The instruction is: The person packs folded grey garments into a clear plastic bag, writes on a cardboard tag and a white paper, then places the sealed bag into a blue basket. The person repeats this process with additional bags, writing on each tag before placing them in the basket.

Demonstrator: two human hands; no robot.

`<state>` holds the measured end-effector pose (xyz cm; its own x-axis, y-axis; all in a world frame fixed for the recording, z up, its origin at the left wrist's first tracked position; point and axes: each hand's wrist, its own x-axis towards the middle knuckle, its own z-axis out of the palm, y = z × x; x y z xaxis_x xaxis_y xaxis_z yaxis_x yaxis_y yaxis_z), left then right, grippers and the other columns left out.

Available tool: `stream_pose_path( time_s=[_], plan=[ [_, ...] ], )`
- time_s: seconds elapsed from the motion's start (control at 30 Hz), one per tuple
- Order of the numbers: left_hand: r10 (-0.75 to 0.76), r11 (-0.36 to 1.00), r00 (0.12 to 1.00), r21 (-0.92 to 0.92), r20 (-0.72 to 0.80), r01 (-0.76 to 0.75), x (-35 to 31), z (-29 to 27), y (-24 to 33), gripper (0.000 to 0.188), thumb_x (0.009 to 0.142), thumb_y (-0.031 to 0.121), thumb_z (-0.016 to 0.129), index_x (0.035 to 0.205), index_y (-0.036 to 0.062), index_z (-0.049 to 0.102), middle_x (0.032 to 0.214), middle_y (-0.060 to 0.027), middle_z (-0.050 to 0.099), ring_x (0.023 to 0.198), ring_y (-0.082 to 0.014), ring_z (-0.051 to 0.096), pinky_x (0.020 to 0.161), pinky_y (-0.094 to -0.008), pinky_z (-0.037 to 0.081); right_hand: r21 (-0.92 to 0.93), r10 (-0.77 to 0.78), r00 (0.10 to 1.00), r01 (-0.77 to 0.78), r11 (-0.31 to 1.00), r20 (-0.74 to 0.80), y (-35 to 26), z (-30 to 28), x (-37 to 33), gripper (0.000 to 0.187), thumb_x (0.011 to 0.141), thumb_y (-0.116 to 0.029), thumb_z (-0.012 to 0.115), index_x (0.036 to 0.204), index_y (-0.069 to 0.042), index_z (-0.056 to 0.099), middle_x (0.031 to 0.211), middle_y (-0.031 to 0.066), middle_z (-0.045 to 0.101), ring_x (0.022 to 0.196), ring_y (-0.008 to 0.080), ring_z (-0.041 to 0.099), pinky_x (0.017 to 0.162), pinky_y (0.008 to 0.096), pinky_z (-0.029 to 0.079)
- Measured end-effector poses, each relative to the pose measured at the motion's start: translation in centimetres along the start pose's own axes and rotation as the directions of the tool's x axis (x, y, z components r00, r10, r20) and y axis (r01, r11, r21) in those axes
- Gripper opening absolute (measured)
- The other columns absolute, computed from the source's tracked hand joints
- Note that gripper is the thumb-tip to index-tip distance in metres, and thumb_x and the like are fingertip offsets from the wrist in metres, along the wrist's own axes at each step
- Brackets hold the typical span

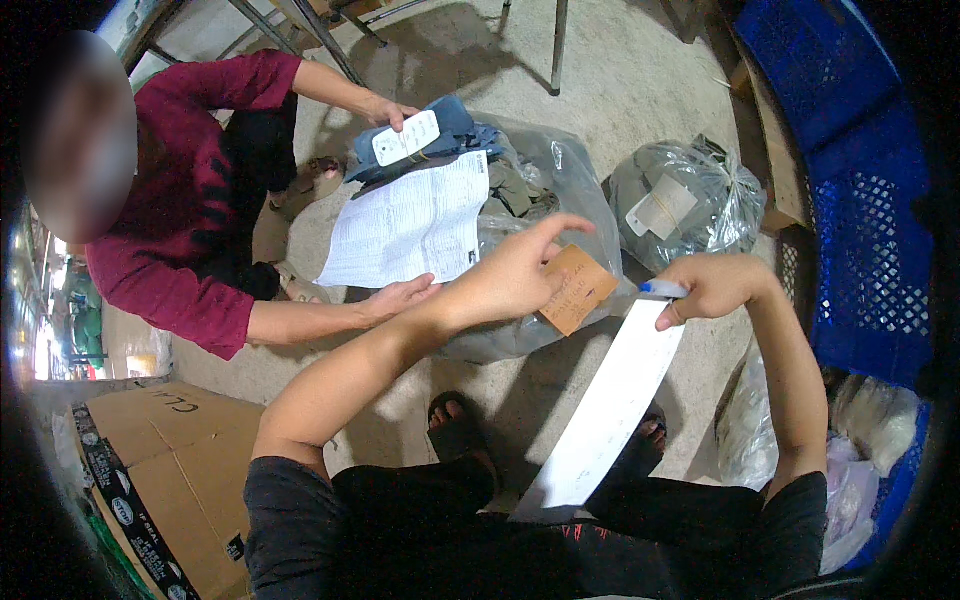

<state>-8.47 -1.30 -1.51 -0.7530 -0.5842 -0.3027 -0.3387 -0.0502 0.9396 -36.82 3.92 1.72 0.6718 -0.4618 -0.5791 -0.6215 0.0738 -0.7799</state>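
Observation:
My left hand (510, 270) reaches over a clear plastic bag (575, 165) holding dark folded cloth, its index finger stretched out. A brown cardboard tag (578, 292) with handwriting lies against its lower fingers; I cannot tell whether they grip it. My right hand (710, 287) is closed on a long white sheet of paper (605, 400), which hangs down toward my lap. A small blue-tipped item (648, 287), perhaps a pen, shows at the same fingers. Opposite, a co-worker's hands hold a printed sheet (405, 225) and a folded blue garment (425, 135) with a white label.
A tied clear bag (690, 205) with a tag stands right of the open bag. Blue plastic crates (865, 240) line the right side. At lower left is a cardboard box (185, 480). Metal legs (558, 50) stand at the back. The co-worker (190, 190) crouches at left.

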Motion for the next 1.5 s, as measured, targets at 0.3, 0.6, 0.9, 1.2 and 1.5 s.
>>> stream_pose_path(
  time_s=[0.3, 0.6, 0.9, 1.2, 1.5],
  plan=[
    [-0.038, 0.989, 0.999, -0.142, 0.022, 0.041, 0.8, -0.3, -0.3, 0.026, 0.098, 0.010, 0.059, 0.120, -0.0045, 0.058, 0.088, -0.0107, 0.074, 0.080, -0.0104, 0.069, 0.068, -0.0252, 0.053, -0.033, 0.022, 0.937, -0.036, 0.999, -0.348, -0.2, -0.9, -1.9, 0.039, 0.092, -0.015, 0.068, 0.126, 0.001, 0.058, 0.109, 0.0111, 0.070, 0.101, 0.0182, 0.063, 0.089, 0.0349, 0.051],
    [-0.127, 0.932, 0.986, -0.327, 0.112, 0.157, 0.5, 1.3, -1.1, 0.037, 0.101, 0.018, 0.061, 0.128, -0.0034, 0.048, 0.106, -0.0104, 0.070, 0.093, -0.0127, 0.068, 0.081, -0.0260, 0.054, 0.117, 0.034, 0.971, -0.006, 0.993, -0.239, 1.9, -0.1, -0.2, 0.040, 0.092, -0.013, 0.065, 0.128, 0.001, 0.057, 0.102, 0.0090, 0.070, 0.097, 0.0170, 0.062, 0.086, 0.0335, 0.050],
    [-0.039, 0.982, 0.990, -0.180, 0.138, 0.064, -0.2, 3.1, -2.2, 0.043, 0.094, 0.018, 0.070, 0.125, -0.0022, 0.049, 0.107, -0.0082, 0.067, 0.099, -0.0122, 0.063, 0.085, -0.0282, 0.052, 0.147, 0.079, 0.987, -0.059, 0.987, -0.137, 2.1, 0.4, 1.1, 0.031, 0.092, -0.012, 0.063, 0.120, 0.002, 0.059, 0.093, 0.0038, 0.065, 0.085, 0.0119, 0.058, 0.076, 0.0298, 0.049],
    [0.023, 1.000, 1.000, 0.002, -0.002, -0.023, 0.6, 2.1, -2.4, 0.035, 0.091, 0.015, 0.068, 0.120, -0.0027, 0.056, 0.104, -0.0087, 0.068, 0.092, -0.0134, 0.062, 0.082, -0.0295, 0.051, 0.102, 0.070, 0.984, -0.054, 0.993, -0.166, 2.0, 0.1, 1.5, 0.034, 0.093, -0.015, 0.063, 0.122, 0.002, 0.059, 0.100, 0.0069, 0.068, 0.093, 0.0139, 0.060, 0.083, 0.0319, 0.050],
    [0.054, 0.998, 0.998, 0.011, -0.027, -0.054, 0.5, 1.3, -2.4, 0.035, 0.091, 0.017, 0.069, 0.118, -0.0033, 0.058, 0.100, -0.0095, 0.068, 0.088, -0.0134, 0.063, 0.075, -0.0290, 0.051, 0.142, 0.072, 0.983, -0.048, 0.989, -0.168, 2.3, 0.3, 1.5, 0.029, 0.095, -0.016, 0.062, 0.118, 0.001, 0.060, 0.095, 0.0043, 0.067, 0.090, 0.0113, 0.060, 0.080, 0.0297, 0.050]
  ],
)
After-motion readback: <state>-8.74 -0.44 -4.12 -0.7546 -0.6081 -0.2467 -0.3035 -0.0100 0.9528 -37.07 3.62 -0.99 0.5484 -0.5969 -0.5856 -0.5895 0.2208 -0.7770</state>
